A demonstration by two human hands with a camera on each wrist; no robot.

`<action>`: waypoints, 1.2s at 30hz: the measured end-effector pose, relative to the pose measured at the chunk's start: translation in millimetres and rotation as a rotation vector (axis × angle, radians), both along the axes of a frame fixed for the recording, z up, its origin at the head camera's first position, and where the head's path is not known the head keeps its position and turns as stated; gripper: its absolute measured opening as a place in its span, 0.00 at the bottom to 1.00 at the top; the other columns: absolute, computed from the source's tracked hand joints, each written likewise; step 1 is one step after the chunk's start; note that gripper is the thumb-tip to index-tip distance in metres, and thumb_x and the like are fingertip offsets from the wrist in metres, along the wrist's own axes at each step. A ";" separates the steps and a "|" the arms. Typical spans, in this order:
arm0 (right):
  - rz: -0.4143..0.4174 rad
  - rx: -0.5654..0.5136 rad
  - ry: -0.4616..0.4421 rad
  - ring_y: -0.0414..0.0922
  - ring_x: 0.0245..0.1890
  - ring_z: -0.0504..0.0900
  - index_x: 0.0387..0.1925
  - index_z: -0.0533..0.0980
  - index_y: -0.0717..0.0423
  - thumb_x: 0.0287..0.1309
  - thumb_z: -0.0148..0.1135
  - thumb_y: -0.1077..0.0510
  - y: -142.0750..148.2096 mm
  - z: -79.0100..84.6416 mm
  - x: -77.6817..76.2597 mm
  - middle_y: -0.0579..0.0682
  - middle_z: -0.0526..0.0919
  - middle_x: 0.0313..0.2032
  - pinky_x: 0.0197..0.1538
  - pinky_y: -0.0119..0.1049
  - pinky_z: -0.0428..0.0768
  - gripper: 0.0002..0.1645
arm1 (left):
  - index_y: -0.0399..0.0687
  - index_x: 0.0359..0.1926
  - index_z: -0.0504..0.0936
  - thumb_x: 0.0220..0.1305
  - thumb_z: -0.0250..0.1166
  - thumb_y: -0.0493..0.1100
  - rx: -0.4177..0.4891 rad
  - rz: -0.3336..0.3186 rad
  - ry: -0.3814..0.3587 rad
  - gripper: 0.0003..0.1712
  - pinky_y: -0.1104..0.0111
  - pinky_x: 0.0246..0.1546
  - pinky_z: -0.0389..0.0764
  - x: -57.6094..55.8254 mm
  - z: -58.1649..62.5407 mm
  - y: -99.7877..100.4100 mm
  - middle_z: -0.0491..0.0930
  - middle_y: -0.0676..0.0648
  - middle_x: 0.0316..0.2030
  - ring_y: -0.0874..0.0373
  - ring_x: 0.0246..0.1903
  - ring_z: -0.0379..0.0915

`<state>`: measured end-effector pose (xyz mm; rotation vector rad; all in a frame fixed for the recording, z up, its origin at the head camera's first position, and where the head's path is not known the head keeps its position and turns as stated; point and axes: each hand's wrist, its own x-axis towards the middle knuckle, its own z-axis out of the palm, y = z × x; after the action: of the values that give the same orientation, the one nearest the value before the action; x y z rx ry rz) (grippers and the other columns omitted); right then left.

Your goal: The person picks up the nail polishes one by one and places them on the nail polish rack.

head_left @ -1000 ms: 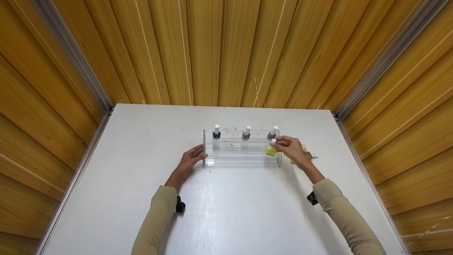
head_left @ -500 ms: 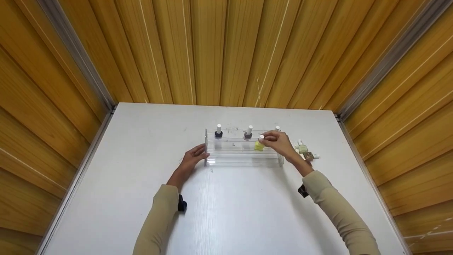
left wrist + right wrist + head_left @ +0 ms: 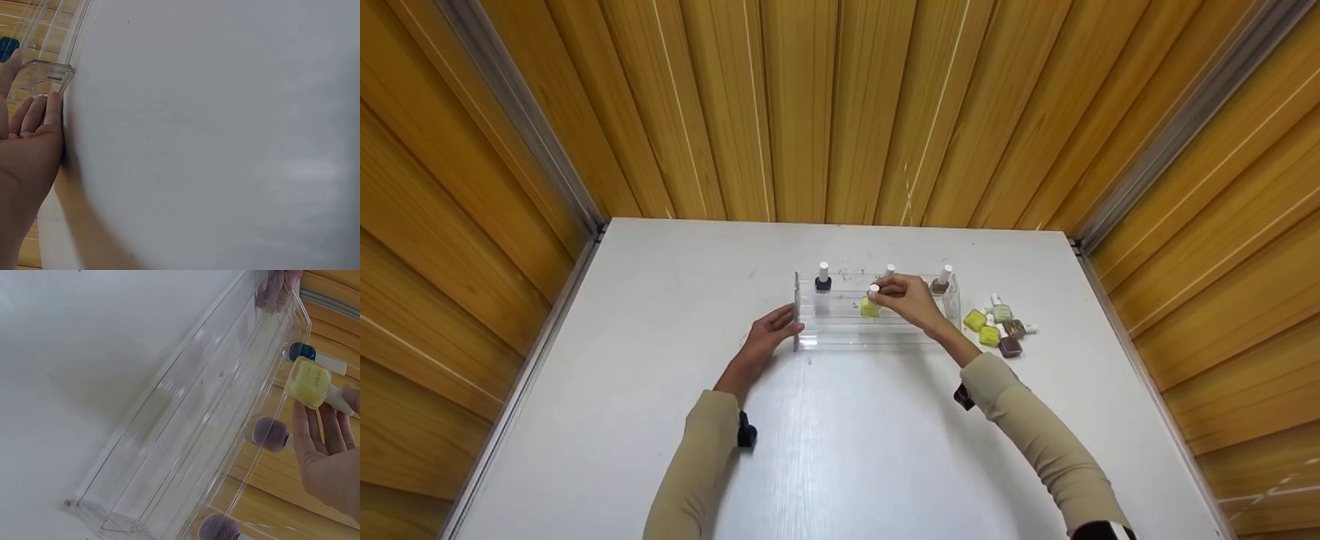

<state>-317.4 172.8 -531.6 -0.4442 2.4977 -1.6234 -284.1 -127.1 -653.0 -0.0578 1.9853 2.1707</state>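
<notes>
My right hand pinches the white cap of a yellow nail polish bottle between thumb and fingers. The bottle is upright above the middle steps of a clear acrylic display rack, just in front of the top step. My left hand holds the rack's left end panel, thumb on one side and fingers on the other. On the top step stand a dark blue polish bottle at the left and a mauve one at the right. Between them, a purple bottle is mostly hidden by my right hand in the head view.
Right of the rack, several polish bottles lie in a cluster on the white table: yellow bottles, a pale green bottle, a brown bottle and a dark purple bottle. Wood-look panels surround the table's back and sides.
My right hand has carried the yellow bottle leftward along the rack, from its right end to near the middle. The bottle cluster has come into view. My left hand stays at the end panel.
</notes>
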 end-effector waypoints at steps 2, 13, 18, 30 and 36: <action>0.004 0.007 0.003 0.33 0.38 0.86 0.48 0.83 0.65 0.61 0.72 0.58 -6.5 0.3 -0.5 0.57 0.90 0.42 0.44 0.25 0.82 0.17 | 0.43 0.74 0.68 0.67 0.70 0.41 0.004 -0.005 -0.001 0.37 0.52 0.78 0.59 0.2 -0.6 0.2 0.68 0.37 0.73 0.44 0.77 0.58; 0.030 0.027 0.059 0.45 0.42 0.90 0.46 0.84 0.64 0.60 0.73 0.59 -39.4 -1.6 -2.8 0.60 0.90 0.42 0.43 0.29 0.83 0.15 | 0.46 0.75 0.67 0.67 0.70 0.44 -0.008 -0.010 -0.021 0.39 0.52 0.78 0.58 1.4 -2.1 0.0 0.66 0.38 0.75 0.45 0.77 0.58; 0.053 0.010 0.052 0.49 0.44 0.90 0.46 0.84 0.65 0.60 0.73 0.60 -52.8 -5.7 -5.7 0.61 0.90 0.42 0.44 0.30 0.86 0.15 | 0.45 0.74 0.69 0.66 0.72 0.43 0.013 0.004 -0.021 0.39 0.53 0.79 0.58 -1.0 -3.8 1.4 0.68 0.38 0.73 0.45 0.76 0.59; 0.003 0.001 0.043 0.52 0.46 0.90 0.44 0.83 0.68 0.58 0.73 0.64 -72.7 -17.8 -8.9 0.61 0.90 0.43 0.42 0.26 0.84 0.14 | 0.47 0.74 0.69 0.67 0.71 0.46 -0.031 0.002 -0.018 0.38 0.50 0.80 0.54 -5.8 -2.0 3.7 0.68 0.39 0.74 0.46 0.78 0.57; 0.008 -0.020 0.045 0.54 0.45 0.90 0.42 0.84 0.68 0.57 0.74 0.64 -84.2 -31.0 -7.6 0.63 0.90 0.41 0.43 0.28 0.85 0.12 | 0.46 0.74 0.69 0.67 0.70 0.43 -0.022 0.015 -0.038 0.37 0.51 0.80 0.53 -5.2 -3.3 1.3 0.68 0.39 0.73 0.45 0.77 0.57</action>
<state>-325.1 88.6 -562.6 -0.4974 2.5104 -1.6548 -289.3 -125.8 -656.3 -0.1168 1.9940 2.1412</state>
